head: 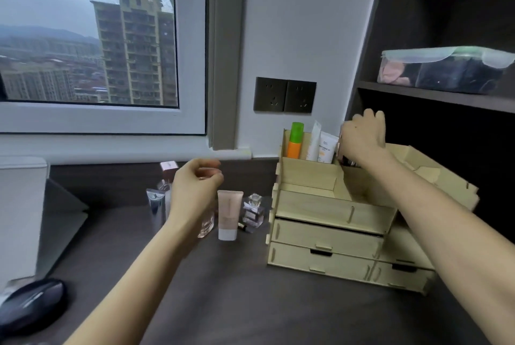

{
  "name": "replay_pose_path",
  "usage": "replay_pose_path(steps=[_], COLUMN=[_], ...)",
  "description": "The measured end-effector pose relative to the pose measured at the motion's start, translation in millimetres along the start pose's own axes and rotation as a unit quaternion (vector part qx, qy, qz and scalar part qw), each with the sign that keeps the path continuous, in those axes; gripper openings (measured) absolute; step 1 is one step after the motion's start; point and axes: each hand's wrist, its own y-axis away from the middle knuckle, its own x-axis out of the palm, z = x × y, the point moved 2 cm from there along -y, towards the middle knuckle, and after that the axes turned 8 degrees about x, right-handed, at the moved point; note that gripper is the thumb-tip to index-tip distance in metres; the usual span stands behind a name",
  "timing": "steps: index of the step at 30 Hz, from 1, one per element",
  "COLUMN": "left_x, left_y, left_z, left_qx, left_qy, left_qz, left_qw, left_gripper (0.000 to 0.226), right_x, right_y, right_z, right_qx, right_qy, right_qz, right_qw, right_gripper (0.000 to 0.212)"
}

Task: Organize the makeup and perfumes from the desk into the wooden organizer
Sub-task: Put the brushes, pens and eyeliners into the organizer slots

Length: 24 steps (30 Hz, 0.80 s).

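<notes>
Nearest me on the dark counter, a mouse sits at the left edge. My left hand hovers loosely curled, holding nothing, over a pink tube, a square perfume bottle and a silver tube. Right of them stands the wooden organizer. My right hand grips a small item I cannot identify over its top compartment, beside an orange bottle and white tubes.

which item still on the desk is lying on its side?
The small gold-capped lipstick, flat on the desk between the pink tube and the square perfume bottle. Those two stand upright.
</notes>
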Motion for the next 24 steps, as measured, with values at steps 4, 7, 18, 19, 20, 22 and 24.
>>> replay_pose_path(steps=[4, 7, 18, 19, 20, 22, 24], left_x=[-29, -51, -93, -93, -93, -92, -91], left_y=[7, 13, 37, 38, 40, 42, 43], left_z=[3, 10, 34, 37, 40, 47, 54], left_qx=[-0.010, -0.029, -0.065, -0.068, -0.072, -0.083, -0.097], left_qy=[-0.005, -0.022, -0.055, -0.057, -0.060, -0.060, -0.059], left_qz=[-0.009, -0.021, -0.044, -0.045, -0.045, -0.045, -0.043], left_qw=[1.000, 0.999, 0.995, 0.995, 0.995, 0.994, 0.993], left_gripper=[0.025, 0.026, 0.026, 0.026, 0.027, 0.026, 0.025], right_x=[-37, -49, 35, 39, 42, 47, 52], right_y=[48, 107, 189, 189, 189, 189, 188], right_z=[42, 86, 179, 185, 190, 202, 211], right_qx=[-0.072, -0.150, -0.051, -0.044, -0.041, -0.041, -0.032], right_qy=[-0.244, -0.421, -0.315, -0.313, -0.311, -0.305, -0.299], right_qz=[-0.075, 0.047, 0.265, 0.261, 0.255, 0.252, 0.266], right_qw=[0.964, 0.893, 0.910, 0.912, 0.915, 0.917, 0.916], right_gripper=[0.025, 0.026, 0.039, 0.039, 0.040, 0.039, 0.039])
